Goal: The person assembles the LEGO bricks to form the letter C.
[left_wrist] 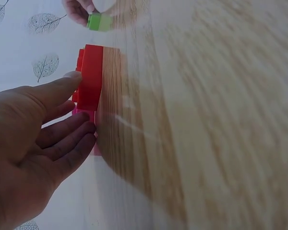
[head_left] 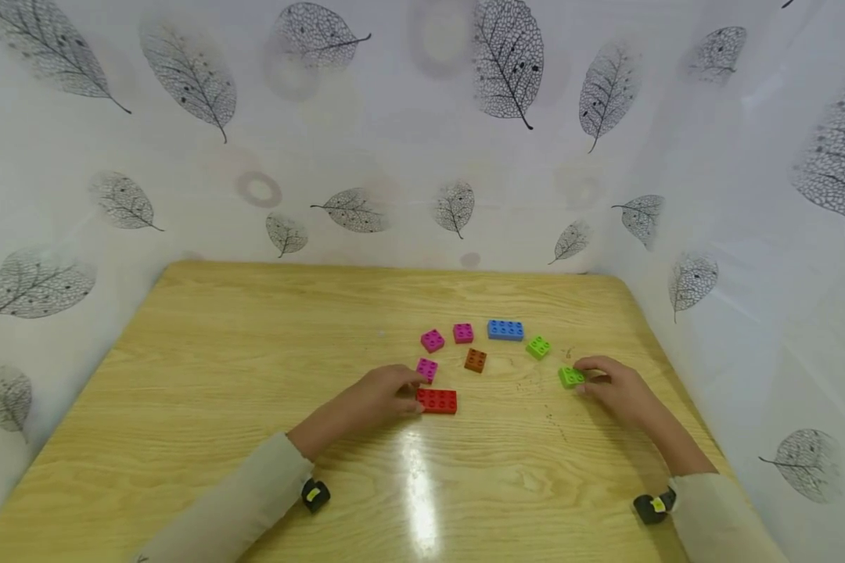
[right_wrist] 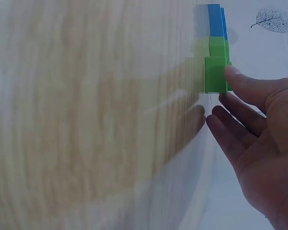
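Note:
At the left end of a long red building brick, my left hand pinches it between thumb and index finger. The left wrist view shows the thumb against the red brick, with the other fingers loosely bent below. A pink brick lies just beyond that hand. On the right, my right hand holds a small green brick by its right side, thumb and index finger on it. The right wrist view has the thumb on this green brick; the index fingertip is partly hidden.
Two more pink bricks, an orange-brown brick, a long blue brick and another green brick lie beyond the hands on the wooden table. A leaf-patterned curtain hangs around the table's back and sides.

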`<state>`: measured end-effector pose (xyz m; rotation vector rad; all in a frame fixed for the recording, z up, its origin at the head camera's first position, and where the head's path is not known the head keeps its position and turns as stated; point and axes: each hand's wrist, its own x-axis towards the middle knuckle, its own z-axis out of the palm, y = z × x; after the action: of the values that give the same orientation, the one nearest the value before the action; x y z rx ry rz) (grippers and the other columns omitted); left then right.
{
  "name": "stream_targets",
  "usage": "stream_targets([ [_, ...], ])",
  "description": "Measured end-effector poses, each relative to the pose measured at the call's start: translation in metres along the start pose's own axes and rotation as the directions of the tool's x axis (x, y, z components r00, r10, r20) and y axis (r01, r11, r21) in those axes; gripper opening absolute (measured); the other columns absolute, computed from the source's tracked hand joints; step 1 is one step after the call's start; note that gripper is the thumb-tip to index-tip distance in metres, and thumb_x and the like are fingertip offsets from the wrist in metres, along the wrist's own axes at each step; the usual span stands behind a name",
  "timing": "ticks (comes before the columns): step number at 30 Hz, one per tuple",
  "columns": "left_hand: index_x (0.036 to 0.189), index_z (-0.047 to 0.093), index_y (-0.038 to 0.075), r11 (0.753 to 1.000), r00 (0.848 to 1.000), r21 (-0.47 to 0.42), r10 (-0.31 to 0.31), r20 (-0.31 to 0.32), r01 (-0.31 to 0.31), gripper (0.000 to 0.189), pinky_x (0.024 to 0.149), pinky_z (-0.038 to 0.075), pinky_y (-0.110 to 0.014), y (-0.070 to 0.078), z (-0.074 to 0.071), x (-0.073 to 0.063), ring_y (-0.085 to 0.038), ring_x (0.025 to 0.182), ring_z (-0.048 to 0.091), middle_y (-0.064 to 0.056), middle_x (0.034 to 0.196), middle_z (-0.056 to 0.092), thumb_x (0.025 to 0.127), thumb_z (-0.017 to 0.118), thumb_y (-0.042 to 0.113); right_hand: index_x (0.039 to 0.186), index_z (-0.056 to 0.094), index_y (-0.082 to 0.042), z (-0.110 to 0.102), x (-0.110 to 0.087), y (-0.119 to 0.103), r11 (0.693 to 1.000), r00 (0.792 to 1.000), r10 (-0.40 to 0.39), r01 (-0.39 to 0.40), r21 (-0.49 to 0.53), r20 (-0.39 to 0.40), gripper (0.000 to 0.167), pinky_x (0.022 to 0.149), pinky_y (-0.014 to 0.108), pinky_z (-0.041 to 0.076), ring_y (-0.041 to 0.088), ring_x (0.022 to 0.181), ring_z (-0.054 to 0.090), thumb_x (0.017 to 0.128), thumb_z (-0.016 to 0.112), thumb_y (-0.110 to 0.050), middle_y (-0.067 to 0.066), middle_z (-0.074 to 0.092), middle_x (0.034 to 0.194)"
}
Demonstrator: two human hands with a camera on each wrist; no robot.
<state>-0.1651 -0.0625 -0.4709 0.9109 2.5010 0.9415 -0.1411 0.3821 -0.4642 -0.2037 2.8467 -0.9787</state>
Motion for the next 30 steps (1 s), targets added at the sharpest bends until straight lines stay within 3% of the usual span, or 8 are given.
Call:
stream_targets([
  [5,0.133,0.065,0.009,1.000,1.000,0.009,0.010,-0.003,-0.010,0.044,0.091,0.054,-0.034,-0.001,0.002,-0.001,-0.013,0.101,0.063,-0.001,0.113,0.069,0.093,0.074,0.025,0.125,0.065,-0.009,0.000,0.003,0.002,1.000,1.000,0.012,-0.012,0.006,-0.002,0.037,0.081,0.024,0.053,0.034,0.111,0.063,0.093,0.074,-0.024,0.018,0.060,0.136],
  [18,0.133,0.065,0.006,1.000,1.000,-0.001,-0.028,0.006,0.028,0.045,0.103,0.049,-0.041,-0.002,0.005,0.000,-0.023,0.121,0.060,-0.007,0.127,0.067,0.093,0.074,0.026,0.117,0.070,-0.013,0.004,0.004,0.005,1.000,1.000,-0.007,0.007,-0.007,-0.021,0.025,0.083,0.023,0.050,0.020,0.104,0.060,0.093,0.074,-0.021,0.011,0.065,0.127],
  [30,0.130,0.066,0.004,1.000,1.000,-0.001,-0.026,-0.016,0.026,0.042,0.099,0.050,-0.042,0.002,0.005,0.001,-0.024,0.114,0.062,-0.009,0.122,0.069,0.093,0.074,0.022,0.114,0.070,-0.012,0.012,0.003,-0.003,0.999,0.999,-0.039,0.039,0.007,-0.034,0.023,0.092,0.019,0.050,0.031,0.117,0.061,0.092,0.074,-0.015,0.011,0.065,0.125],
])
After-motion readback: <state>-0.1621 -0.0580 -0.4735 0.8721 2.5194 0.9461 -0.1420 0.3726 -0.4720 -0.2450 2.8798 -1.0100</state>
